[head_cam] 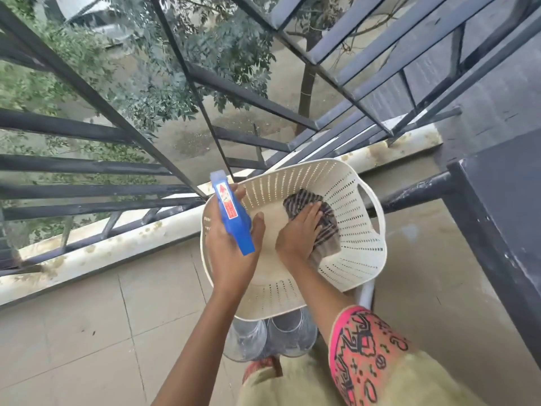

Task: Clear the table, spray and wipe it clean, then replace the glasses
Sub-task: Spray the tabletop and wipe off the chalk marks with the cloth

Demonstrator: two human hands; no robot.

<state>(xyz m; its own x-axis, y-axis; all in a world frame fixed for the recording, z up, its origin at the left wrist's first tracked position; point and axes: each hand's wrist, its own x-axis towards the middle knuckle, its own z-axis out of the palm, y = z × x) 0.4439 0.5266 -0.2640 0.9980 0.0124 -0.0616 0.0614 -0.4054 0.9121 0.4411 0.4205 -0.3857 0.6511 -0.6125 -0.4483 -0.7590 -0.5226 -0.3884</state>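
Observation:
A blue spray bottle [232, 213] is gripped in my left hand [231, 247], held over the left rim of a cream perforated plastic basket [351, 238]. My right hand [298, 230] reaches inside the basket and closes on a dark striped cloth [328, 227] lying against its right wall. Two clear glasses [272, 335] stand just below the basket's near edge, partly hidden by it and by my right arm. What the basket and glasses rest on is hidden.
A dark metal balcony railing [102, 159] runs across the left and top, with trees and ground far below. A dark table or frame edge [491, 218] stands at the right. Tiled floor [87, 332] spreads at the lower left.

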